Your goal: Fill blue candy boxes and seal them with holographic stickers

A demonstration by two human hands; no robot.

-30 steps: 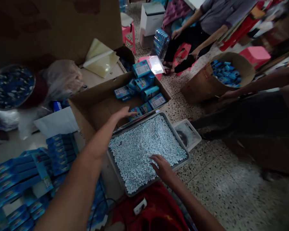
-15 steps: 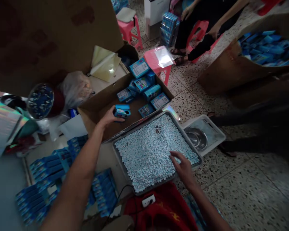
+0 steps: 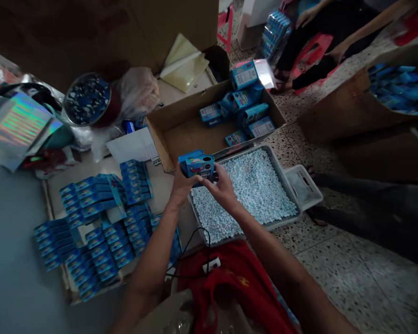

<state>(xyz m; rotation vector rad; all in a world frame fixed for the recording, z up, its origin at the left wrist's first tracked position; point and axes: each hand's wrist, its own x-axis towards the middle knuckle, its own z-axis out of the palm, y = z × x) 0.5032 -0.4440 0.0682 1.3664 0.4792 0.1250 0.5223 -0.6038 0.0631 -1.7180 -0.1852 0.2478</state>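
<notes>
Both of my hands grip blue printed packets, held together above the near edge of the cardboard box (image 3: 181,134) and the tray's left corner. My left hand (image 3: 184,184) wraps the left side of the blue packets (image 3: 199,166); my right hand (image 3: 225,186) closes on their right side. How many packets are there I cannot tell exactly. Below and to the right lies a grey tray (image 3: 292,211) filled with small pale blue and white candies (image 3: 251,195). Several blue packets (image 3: 245,104) lie loose at the right end of the cardboard box.
Stacked rows of blue packets (image 3: 101,241) cover the table at left. A pot (image 3: 90,99), plastic bag (image 3: 139,93) and shiny sheets (image 3: 24,125) stand behind. A white basket (image 3: 310,188) adjoins the tray. A large carton (image 3: 334,102) and two people are at right.
My right hand has left the candies and come up to the packets beside my left hand. The left hand has drawn nearer from over the cardboard box. The view has turned left.
</notes>
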